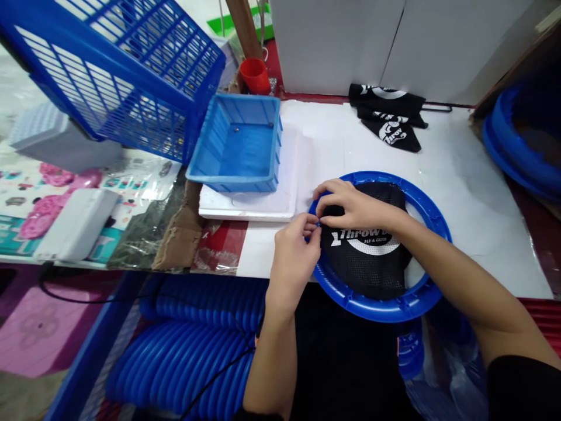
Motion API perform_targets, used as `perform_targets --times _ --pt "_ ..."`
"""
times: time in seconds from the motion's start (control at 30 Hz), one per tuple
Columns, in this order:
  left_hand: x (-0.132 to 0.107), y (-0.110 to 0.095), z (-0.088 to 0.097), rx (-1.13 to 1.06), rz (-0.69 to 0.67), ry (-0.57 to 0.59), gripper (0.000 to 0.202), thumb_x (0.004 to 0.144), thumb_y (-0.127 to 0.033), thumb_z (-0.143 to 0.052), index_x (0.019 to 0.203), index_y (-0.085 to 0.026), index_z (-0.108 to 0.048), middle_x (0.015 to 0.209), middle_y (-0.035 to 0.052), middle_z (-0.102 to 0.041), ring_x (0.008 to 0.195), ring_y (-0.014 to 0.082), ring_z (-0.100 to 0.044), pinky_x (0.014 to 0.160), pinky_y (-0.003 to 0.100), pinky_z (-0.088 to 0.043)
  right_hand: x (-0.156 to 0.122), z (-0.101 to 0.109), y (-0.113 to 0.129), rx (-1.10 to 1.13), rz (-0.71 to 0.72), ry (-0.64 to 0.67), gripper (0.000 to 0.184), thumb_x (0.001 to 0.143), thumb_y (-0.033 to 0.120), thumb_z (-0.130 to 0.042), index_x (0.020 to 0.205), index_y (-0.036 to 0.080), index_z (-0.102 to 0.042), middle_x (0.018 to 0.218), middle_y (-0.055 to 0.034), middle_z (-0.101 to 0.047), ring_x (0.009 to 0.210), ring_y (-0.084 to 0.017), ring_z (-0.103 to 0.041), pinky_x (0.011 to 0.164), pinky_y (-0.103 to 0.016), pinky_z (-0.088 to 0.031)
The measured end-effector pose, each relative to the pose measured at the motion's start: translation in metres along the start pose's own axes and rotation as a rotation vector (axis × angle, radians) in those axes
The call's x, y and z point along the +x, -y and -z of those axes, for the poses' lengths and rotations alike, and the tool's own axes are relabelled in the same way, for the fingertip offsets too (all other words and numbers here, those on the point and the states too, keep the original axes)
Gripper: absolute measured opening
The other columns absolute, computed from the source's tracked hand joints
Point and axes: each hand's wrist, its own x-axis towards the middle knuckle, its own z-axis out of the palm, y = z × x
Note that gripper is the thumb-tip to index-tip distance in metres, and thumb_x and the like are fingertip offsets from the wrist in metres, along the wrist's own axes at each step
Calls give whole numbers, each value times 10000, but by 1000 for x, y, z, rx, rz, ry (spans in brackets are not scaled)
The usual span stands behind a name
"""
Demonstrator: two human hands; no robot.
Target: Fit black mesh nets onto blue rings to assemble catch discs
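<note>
A blue plastic ring (pixel 432 213) lies at the front edge of the work surface, partly overhanging it. Across its opening is a black mesh cloth (pixel 372 275) with white printed lettering, leaving a gap at the ring's right side. My left hand (pixel 295 251) pinches at the ring's left rim. Reaching over the cloth, my right hand (pixel 355 204) is closed at the same spot, thumb and finger at the cloth's left edge. The fingertips of both hands nearly meet around a tiny blue bit; they hide most of what they grip.
A blue tray (pixel 236 175) with a few tiny pieces sits on a white foam slab (pixel 245 211). Black printed cloths (pixel 390 120) lie at the back. A blue basket (pixel 144 88) leans left, near a red cup (pixel 255 76). Stacked blue rings (pixel 184 362) stand below the surface.
</note>
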Motion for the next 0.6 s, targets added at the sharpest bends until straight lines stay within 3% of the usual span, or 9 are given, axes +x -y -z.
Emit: perform_targets --times 0.13,0.27,0.47,0.6 --pt "10 -4 9 119 5 117 242 891 -39 -599 1040 -219 -661 717 -41 -649 663 157 -673 615 267 -580 2 -3 0 -13 3 -32 118 914 240 -696 1028 248 -726 1318 -98 -654 1325 -321 -539 1162 -533 -336" --pt "14 -5 17 99 23 212 231 882 -66 -589 1040 -230 -629 717 -52 -612 648 153 -657 584 256 -556 2 -4 0 0 13 -42 76 956 288 -691 971 232 -739 1324 -101 -655 1320 -316 -548 1169 -533 -318" --pt "8 -5 12 164 13 133 227 869 -48 -577 1002 -230 -603 670 -60 -585 626 152 -638 582 263 -531 4 -11 3 -27 -20 -47 49 942 254 -694 945 230 -737 1313 -93 -663 1320 -316 -552 1169 -533 -329" --pt "13 -4 13 196 22 183 193 899 -77 -602 1025 -224 -607 697 -51 -610 638 160 -643 588 277 -536 4 -3 7 -114 -25 -43 120 987 252 -651 1062 231 -742 1344 -103 -670 1351 -324 -549 1201 -577 -325"
